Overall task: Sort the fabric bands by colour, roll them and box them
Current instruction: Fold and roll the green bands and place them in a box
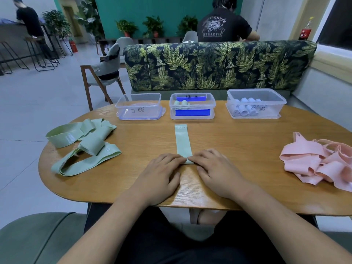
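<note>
A pale green fabric band lies flat and straight in the middle of the wooden table, running away from me. My left hand and my right hand press on its near end, fingertips pinching a small fold there. A heap of green bands lies at the left, a heap of pink bands at the right. At the back stand three clear boxes: the left box holds no bands, the middle box holds two green rolls, the right box holds several pale blue rolls.
A leaf-patterned sofa back rises just behind the boxes, with a person seated beyond it. A wooden chair stands off the table's far left corner. The table's near edge is at my lap.
</note>
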The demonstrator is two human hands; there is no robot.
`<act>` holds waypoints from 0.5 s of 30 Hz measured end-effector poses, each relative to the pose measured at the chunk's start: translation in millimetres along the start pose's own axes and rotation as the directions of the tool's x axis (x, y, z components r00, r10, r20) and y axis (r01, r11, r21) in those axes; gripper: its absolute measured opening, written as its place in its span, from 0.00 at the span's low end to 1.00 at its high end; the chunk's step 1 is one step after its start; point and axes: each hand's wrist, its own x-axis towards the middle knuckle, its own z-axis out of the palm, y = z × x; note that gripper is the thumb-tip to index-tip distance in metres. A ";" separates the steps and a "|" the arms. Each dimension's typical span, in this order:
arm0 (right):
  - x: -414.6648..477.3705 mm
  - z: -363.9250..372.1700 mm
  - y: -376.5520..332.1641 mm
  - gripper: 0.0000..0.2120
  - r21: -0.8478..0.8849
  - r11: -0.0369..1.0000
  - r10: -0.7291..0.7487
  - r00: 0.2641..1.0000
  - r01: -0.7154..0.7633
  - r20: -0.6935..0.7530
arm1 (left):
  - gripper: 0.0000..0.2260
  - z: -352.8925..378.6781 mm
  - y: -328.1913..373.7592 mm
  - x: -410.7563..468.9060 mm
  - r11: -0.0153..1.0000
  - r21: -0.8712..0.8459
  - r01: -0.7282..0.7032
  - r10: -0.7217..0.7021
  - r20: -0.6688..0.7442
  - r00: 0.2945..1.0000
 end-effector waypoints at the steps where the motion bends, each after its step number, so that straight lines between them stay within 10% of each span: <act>1: 1.2 0.5 0.1 0.21 -0.006 1.000 0.006 1.000 -0.006 -0.007 | 0.23 0.8 -0.5 1.0 1.000 0.008 0.007 -0.007 0.006 1.000; 15: 8.3 -1.4 -1.0 0.25 0.035 0.998 0.055 0.998 -0.055 0.013 | 0.29 0.2 -4.1 31.3 0.991 -0.009 0.130 -0.129 0.051 0.990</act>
